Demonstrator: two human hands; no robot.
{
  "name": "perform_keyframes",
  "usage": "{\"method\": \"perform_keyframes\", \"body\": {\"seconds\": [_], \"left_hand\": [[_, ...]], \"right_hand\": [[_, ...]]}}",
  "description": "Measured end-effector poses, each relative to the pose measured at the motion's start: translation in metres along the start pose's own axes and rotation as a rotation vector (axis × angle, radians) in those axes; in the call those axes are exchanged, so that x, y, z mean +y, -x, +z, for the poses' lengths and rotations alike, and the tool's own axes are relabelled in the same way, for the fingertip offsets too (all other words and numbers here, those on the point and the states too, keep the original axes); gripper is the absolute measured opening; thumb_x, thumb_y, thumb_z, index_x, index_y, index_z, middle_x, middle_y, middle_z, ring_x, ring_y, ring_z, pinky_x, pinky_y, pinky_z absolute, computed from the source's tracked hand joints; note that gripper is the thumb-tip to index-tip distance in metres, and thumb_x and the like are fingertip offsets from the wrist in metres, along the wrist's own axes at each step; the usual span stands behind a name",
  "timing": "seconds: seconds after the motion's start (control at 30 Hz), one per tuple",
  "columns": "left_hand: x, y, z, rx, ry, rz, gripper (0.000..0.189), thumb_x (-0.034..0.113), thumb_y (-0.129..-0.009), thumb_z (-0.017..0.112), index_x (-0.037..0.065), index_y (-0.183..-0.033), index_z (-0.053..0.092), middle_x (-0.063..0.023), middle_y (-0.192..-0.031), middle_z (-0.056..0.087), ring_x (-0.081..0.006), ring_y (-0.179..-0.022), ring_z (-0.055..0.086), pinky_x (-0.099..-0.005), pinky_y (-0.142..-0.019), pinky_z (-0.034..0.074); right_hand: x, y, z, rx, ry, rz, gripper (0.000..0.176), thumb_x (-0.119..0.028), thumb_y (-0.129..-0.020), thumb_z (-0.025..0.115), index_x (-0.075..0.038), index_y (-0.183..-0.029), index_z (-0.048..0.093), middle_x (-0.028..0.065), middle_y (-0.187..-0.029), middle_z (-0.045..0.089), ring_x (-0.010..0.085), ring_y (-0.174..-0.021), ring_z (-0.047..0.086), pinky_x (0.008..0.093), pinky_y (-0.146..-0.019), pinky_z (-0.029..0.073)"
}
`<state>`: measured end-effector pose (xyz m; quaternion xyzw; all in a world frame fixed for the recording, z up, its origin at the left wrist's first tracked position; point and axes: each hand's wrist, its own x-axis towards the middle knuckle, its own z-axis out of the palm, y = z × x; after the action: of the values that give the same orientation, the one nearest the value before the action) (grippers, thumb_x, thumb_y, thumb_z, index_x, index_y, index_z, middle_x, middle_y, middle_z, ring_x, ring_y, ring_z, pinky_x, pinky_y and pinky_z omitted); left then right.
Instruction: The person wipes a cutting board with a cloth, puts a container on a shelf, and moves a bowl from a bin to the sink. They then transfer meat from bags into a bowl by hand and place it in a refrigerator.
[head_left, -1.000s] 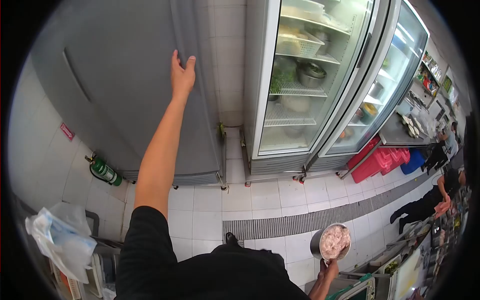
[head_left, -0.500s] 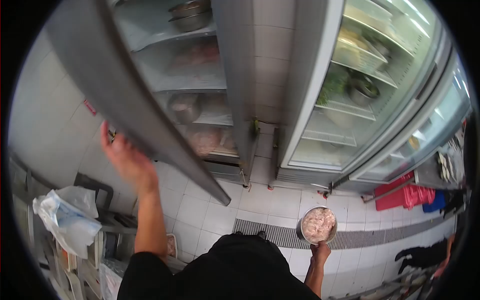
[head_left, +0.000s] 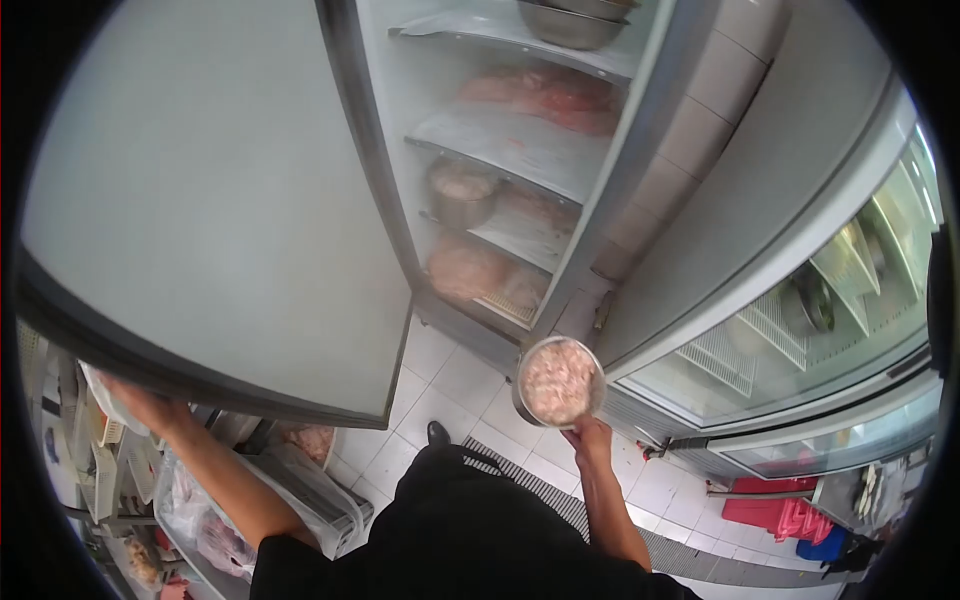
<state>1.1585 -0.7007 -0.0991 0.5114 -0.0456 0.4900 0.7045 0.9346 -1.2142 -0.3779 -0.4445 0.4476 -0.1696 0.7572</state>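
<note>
My right hand [head_left: 588, 434] grips the rim of a round metal bowl [head_left: 560, 382], which is full of pale pink meat [head_left: 558, 380]. My left hand [head_left: 140, 402] is at the lower left, beside the outer edge of the wide-open fridge door [head_left: 230, 210]; its fingers are partly hidden and I cannot tell what they hold. Inside the open fridge, red meat [head_left: 545, 98] lies on an upper shelf. A metal pot [head_left: 464, 195] with pale contents stands on a lower shelf, above bagged pink meat [head_left: 465, 268].
A closed glass-door fridge [head_left: 780, 330] stands to the right. Crates and bagged meat [head_left: 222, 545] are at the lower left. A grated drain [head_left: 530, 482] crosses the tiled floor. Red bins [head_left: 775, 512] sit at the far right.
The fridge door has swung wider open, showing its inner face. My left hand has moved left and down. The bowl in my right hand is now closer to the open fridge; my view has turned.
</note>
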Motion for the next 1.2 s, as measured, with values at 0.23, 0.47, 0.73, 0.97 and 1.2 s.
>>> {"method": "perform_keyframes", "body": {"seconds": [0.23,0.47,0.73,0.97,1.2], "left_hand": [[-0.038,-0.047,-0.052,0.130,-0.106,-0.084,0.051,0.034,-0.098,0.042,0.001,-0.137,0.036,-0.0147,-0.133,0.044,-0.0255,-0.116,0.048,-0.0394,-0.098,0.041],[-0.066,-0.070,-0.088,0.217,-0.323,-0.004,0.050,0.033,-0.098,0.041,0.000,-0.135,0.037,-0.0164,-0.132,0.045,-0.0256,-0.116,0.048,-0.0393,-0.098,0.041],[-0.088,-0.077,-0.090,0.238,-0.425,0.000,0.050,0.033,-0.098,0.041,-0.001,-0.135,0.037,-0.0167,-0.131,0.045,-0.0257,-0.115,0.048,-0.0392,-0.098,0.041],[-0.095,-0.078,-0.090,0.228,-0.468,-0.008,0.050,0.033,-0.098,0.041,-0.001,-0.135,0.037,-0.0170,-0.131,0.045,-0.0258,-0.115,0.048,-0.0391,-0.097,0.041],[-0.087,-0.071,-0.092,0.229,-0.489,0.005,0.050,0.032,-0.098,0.041,-0.002,-0.135,0.037,-0.0173,-0.131,0.045,-0.0259,-0.115,0.048,-0.0391,-0.097,0.041]], "right_hand": [[-0.026,-0.094,0.142,-0.102,-0.061,0.145,0.009,-0.008,-0.076,0.057,-0.003,-0.073,0.050,0.0047,-0.073,0.047,0.0207,-0.072,0.056,0.0412,-0.074,0.058],[-0.069,-0.188,0.255,-0.015,-0.157,-0.060,0.011,-0.005,-0.077,0.057,-0.002,-0.088,0.054,0.0103,-0.100,0.048,0.0234,-0.086,0.053,0.0422,-0.073,0.054],[-0.041,-0.325,0.260,-0.054,0.772,-0.851,0.009,-0.009,-0.084,0.059,-0.003,-0.091,0.057,0.0055,-0.091,0.055,0.0163,-0.082,0.055,0.0326,-0.069,0.049],[-0.061,-0.291,0.282,0.057,-0.272,-0.139,0.026,-0.024,-0.091,0.060,-0.005,-0.109,0.054,0.0070,-0.089,0.050,0.0212,-0.078,0.050,0.0413,-0.076,0.048],[-0.057,-0.245,0.259,-0.099,-0.067,-0.054,0.049,-0.041,-0.089,0.060,-0.001,-0.116,0.052,0.0106,-0.111,0.055,0.0242,-0.084,0.055,0.0355,-0.074,0.047]]}}
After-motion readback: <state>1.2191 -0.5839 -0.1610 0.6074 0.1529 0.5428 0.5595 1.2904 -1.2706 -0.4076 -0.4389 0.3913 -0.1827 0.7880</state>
